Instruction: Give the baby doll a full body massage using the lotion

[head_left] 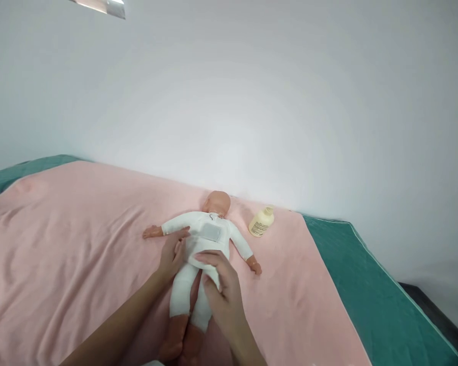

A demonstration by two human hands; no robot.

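A right hand (pixel 226 291) and left hand (pixel 172 256), both loosely open and gripping nothing, hover or rest over a doll (pixel 213 244) lying on pink cloth (pixel 87 218) near a bottle (pixel 261 222), handling apparently under way, what remains unclear.

Both forearms are bare and reach forward from the lower edge of the view. The left forearm (pixel 124 312) slants up and inward to the left hand (pixel 173 254), whose fingers point ahead and to the right, slightly bent, with the thumb close beside them. The right forearm (pixel 248 346) leans leftward; the right hand (pixel 223 290) sits nearer the body, fingers arched toward the left, thumb spread from them. The hands are apart.
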